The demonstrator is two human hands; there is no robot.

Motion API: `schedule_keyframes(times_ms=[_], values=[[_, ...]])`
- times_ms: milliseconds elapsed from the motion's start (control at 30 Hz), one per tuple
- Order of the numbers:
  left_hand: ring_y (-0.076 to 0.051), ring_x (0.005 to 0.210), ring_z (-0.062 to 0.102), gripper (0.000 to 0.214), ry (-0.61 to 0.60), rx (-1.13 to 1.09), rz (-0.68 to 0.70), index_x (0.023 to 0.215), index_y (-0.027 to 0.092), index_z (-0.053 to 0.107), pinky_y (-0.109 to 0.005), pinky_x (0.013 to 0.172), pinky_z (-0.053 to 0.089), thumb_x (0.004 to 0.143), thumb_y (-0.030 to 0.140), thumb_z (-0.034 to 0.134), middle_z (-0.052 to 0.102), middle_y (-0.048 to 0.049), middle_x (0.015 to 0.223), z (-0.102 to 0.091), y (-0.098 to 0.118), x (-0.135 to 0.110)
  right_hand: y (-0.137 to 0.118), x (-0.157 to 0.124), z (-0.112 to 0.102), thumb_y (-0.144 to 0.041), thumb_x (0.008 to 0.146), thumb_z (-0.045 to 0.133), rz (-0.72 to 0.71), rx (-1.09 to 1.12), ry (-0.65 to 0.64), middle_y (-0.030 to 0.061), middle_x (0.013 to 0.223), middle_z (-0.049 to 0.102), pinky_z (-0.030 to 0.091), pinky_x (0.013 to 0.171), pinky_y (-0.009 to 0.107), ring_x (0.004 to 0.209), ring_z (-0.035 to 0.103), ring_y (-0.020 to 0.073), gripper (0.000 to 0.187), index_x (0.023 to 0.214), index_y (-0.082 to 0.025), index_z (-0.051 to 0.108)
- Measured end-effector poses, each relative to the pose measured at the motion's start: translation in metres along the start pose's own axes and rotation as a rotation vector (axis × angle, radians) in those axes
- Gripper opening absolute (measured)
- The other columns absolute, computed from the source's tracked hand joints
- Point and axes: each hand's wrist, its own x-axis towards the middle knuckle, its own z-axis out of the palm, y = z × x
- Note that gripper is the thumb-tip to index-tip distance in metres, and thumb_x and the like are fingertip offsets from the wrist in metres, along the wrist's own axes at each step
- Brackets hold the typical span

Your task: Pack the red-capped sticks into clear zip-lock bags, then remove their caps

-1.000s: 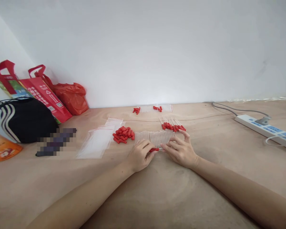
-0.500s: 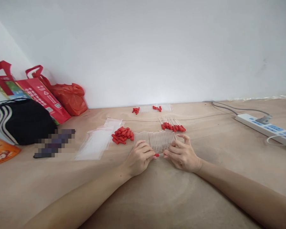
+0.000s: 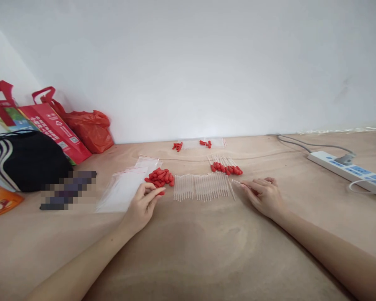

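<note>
My left hand [image 3: 144, 205] is closed in a pinch on a red rubber bulb [image 3: 161, 193], at the near edge of a pile of red rubber bulbs [image 3: 158, 177]. My right hand [image 3: 266, 196] pinches a clear glass dropper tube [image 3: 236, 182], whose end points left out of the fingertips. Between the hands lie rows of bare glass tubes [image 3: 211, 186], side by side, with one slanted at the right end. Behind them are several droppers [image 3: 227, 168] with red bulbs at their near ends.
Clear zip bags [image 3: 122, 188] lie left of the bulb pile. Near the wall are another bag [image 3: 217, 143] and more red bulbs [image 3: 177, 146]. A power strip [image 3: 347, 167] sits right; a black bag [image 3: 34, 161] and red bags [image 3: 94, 129] stand left.
My hands were together at the front of the tube rows, with a red bulb and a tube between them. They have moved apart, left hand to the bulb pile, right hand rightward.
</note>
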Motion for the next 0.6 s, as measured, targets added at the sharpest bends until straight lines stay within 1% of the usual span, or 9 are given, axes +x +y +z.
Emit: schedule_keyframes(times_ms=[133, 200, 267, 367, 433, 500, 600], values=[[-0.016, 0.081, 0.052, 0.024, 0.016, 0.123, -0.123, 0.102, 0.019, 0.056, -0.029, 0.074, 0.045, 0.085, 0.025, 0.040, 0.048, -0.0048, 0.087, -0.013, -0.024, 0.002, -0.006, 0.001, 0.005, -0.025, 0.082, 0.039, 0.032, -0.041, -0.069, -0.0001, 0.069, 0.065, 0.027, 0.072, 0.030, 0.064, 0.058, 0.0121, 0.026, 0.093, -0.022, 0.062], [-0.016, 0.078, 0.053, 0.021, 0.023, 0.140, -0.166, 0.098, 0.019, 0.055, -0.029, 0.073, 0.046, 0.084, 0.026, 0.041, 0.052, -0.0044, 0.086, -0.017, -0.035, 0.004, -0.008, 0.001, 0.006, -0.023, 0.081, 0.039, 0.049, -0.056, -0.090, 0.0001, 0.073, 0.066, 0.027, 0.071, 0.030, 0.065, 0.058, 0.0128, 0.025, 0.092, -0.022, 0.061], [-0.015, 0.076, 0.054, 0.017, 0.017, 0.134, -0.190, 0.092, 0.018, 0.054, -0.029, 0.071, 0.046, 0.083, 0.026, 0.041, 0.055, -0.0038, 0.085, -0.018, -0.043, 0.005, -0.009, 0.002, 0.006, -0.023, 0.080, 0.039, 0.071, -0.075, -0.100, -0.0001, 0.070, 0.065, 0.027, 0.071, 0.030, 0.064, 0.058, 0.0130, 0.022, 0.088, -0.021, 0.059], [-0.017, 0.078, 0.055, 0.014, -0.038, 0.131, -0.184, 0.083, 0.019, 0.054, -0.031, 0.073, 0.044, 0.082, 0.027, 0.043, 0.058, -0.0030, 0.082, -0.015, -0.049, 0.008, -0.013, 0.004, 0.007, -0.024, 0.080, 0.039, 0.099, -0.106, -0.118, -0.0005, 0.064, 0.064, 0.027, 0.070, 0.030, 0.061, 0.058, 0.0136, 0.019, 0.083, -0.020, 0.057], [-0.017, 0.079, 0.055, 0.014, -0.066, 0.126, -0.175, 0.079, 0.019, 0.055, -0.031, 0.074, 0.044, 0.081, 0.028, 0.044, 0.059, -0.0033, 0.081, -0.012, -0.051, 0.010, -0.017, 0.007, 0.008, -0.024, 0.081, 0.038, 0.111, -0.108, -0.131, -0.0006, 0.064, 0.064, 0.027, 0.069, 0.030, 0.060, 0.058, 0.0136, 0.018, 0.082, -0.020, 0.056], [-0.017, 0.079, 0.056, 0.016, -0.066, 0.108, -0.176, 0.077, 0.019, 0.056, -0.030, 0.073, 0.045, 0.081, 0.028, 0.043, 0.059, -0.0038, 0.081, -0.009, -0.054, 0.012, -0.020, 0.009, 0.009, -0.025, 0.082, 0.038, 0.119, -0.090, -0.144, -0.0006, 0.066, 0.064, 0.027, 0.069, 0.030, 0.059, 0.058, 0.0134, 0.019, 0.083, -0.021, 0.056], [-0.015, 0.076, 0.056, 0.017, -0.034, 0.091, -0.188, 0.079, 0.019, 0.057, -0.028, 0.071, 0.046, 0.080, 0.029, 0.044, 0.058, -0.0036, 0.082, -0.006, -0.057, 0.013, -0.024, 0.010, 0.010, -0.027, 0.083, 0.038, 0.117, -0.054, -0.154, 0.0005, 0.071, 0.065, 0.027, 0.069, 0.030, 0.062, 0.058, 0.0139, 0.021, 0.087, -0.021, 0.057]])
